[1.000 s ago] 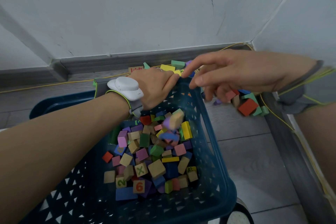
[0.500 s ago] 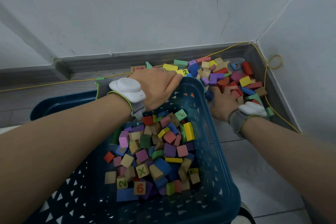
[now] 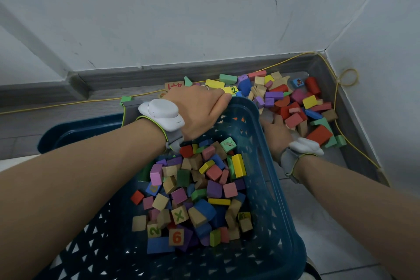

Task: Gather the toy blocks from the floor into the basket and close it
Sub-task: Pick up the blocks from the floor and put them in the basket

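Observation:
A dark teal plastic basket (image 3: 268,191) with a perforated wall lies tilted toward me, holding several coloured toy blocks (image 3: 197,191). My left hand (image 3: 200,111) grips the basket's far rim, fingers curled over the edge. A heap of loose blocks (image 3: 295,102) lies on the floor in the corner behind and right of the basket. My right hand (image 3: 276,128) reaches down into that heap beside the basket's right wall; its fingers are buried among the blocks and mostly hidden.
White walls meet at a corner with a grey skirting board (image 3: 136,75). A yellow cord (image 3: 345,77) runs along the skirting and down the right side. The basket's dark lid (image 3: 75,129) lies behind it on the left. Grey floor tiles (image 3: 318,223) extend to the right.
My right hand dropped from above the basket rim down to the floor heap on the right. The block that was falling into the basket has settled. My left hand stayed on the rim.

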`<state>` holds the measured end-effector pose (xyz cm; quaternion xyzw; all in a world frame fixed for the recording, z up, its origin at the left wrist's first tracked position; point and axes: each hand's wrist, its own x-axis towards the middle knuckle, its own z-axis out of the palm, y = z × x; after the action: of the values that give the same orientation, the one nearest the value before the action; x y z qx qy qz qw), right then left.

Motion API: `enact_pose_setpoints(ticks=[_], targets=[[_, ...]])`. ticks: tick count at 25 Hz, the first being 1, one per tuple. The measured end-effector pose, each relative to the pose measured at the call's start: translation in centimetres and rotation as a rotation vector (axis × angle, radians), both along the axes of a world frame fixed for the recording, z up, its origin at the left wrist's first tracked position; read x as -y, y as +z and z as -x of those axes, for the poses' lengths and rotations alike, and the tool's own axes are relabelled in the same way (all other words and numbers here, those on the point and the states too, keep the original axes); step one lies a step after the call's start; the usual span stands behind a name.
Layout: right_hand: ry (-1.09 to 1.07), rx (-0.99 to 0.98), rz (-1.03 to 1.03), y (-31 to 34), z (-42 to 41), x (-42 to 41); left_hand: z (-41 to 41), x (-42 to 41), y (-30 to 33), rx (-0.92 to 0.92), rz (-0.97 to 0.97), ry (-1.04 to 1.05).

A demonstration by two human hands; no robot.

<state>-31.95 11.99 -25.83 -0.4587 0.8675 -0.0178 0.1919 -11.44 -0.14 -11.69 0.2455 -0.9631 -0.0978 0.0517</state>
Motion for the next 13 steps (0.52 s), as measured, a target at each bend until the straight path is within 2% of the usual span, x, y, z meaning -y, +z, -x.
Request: enact_pose_setpoints(ticks=[2,4,6,7,8,10,13], targets=[[-0.044,0.050,0.062,-0.5,0.5,-0.8,0.0,-0.1,-0.1,-0.004,0.011,0.001],[-0.197,0.240,0.189,0.4,0.6,-1.0,0.0,0.0,-0.1,-0.001,0.002,0.007],[-0.507,0.728,0.388,3.9,0.4,-0.2,0.0,0.0,0.0,0.000,-0.016,0.007],[-0.586,0.967,0.487,6.4,0.5,0.2,0.0,0.0,0.1,0.000,-0.027,0.003],[-0.585,1.120,0.559,9.3,0.6,0.7,0.0,0.0,0.2,0.005,-0.037,0.000],[-0.391,1.268,0.576,15.0,0.8,1.0,0.0,0.0,0.2,0.013,-0.039,0.001],[0.046,1.353,0.313,21.7,0.3,0.4,0.1,-0.1,0.3,0.014,-0.021,0.008]])
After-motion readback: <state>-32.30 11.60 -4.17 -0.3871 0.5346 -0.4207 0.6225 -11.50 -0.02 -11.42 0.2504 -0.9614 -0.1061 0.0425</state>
